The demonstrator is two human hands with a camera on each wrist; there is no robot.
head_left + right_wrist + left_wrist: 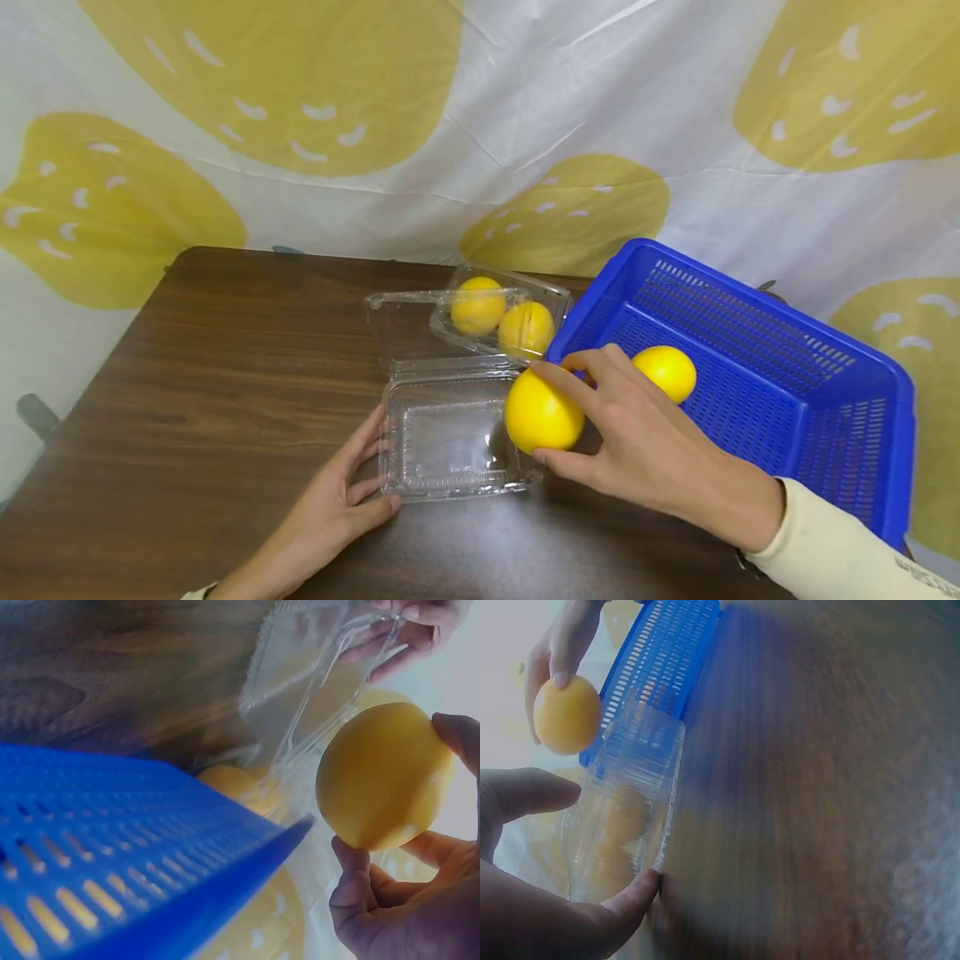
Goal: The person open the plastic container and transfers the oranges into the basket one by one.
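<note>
My right hand (637,442) pinches a round, smooth yellow orange (543,410) between thumb and fingers, over the right end of a clear plastic clamshell box (450,442). That box lies on the table with its lid raised at the back. At its left side, my left hand (330,500) holds the tray, thumb at the front corner and fingers along the wall. The left wrist view shows thumb (634,900) and a finger spread across the box's end. In the right wrist view the held orange (386,776) hangs beyond the basket's edge.
A blue perforated basket (813,325) stands at the right with another orange (666,373) inside. Behind the raised lid, a second clear box (555,292) contains two oranges (477,306). The brown wooden table (247,358) meets a patterned cloth (360,208) at the back.
</note>
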